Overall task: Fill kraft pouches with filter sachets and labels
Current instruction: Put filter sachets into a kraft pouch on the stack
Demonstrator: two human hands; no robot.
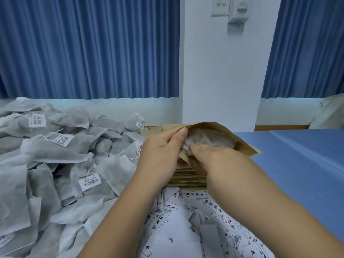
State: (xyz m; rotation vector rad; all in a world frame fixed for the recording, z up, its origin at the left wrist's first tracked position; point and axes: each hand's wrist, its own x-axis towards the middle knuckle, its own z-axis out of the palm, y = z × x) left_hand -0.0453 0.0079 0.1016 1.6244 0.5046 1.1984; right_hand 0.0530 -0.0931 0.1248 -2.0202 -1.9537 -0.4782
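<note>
Kraft pouch (241, 143), sachet (208, 138) inside, between hands (160, 148).

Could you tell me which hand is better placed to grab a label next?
Probably the right hand, once it releases the sachet: the left hand pinches the kraft pouch open, and labels lie under the right forearm.

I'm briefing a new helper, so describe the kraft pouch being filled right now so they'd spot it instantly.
Find the white pillar between the blue curtains; below it lies a stack of flat kraft pouches. Just above that stack, the left hand pinches the rim of one pouch while the right hand holds a filter sachet in its mouth. Unlike its flat neighbours, it gapes open.
</note>
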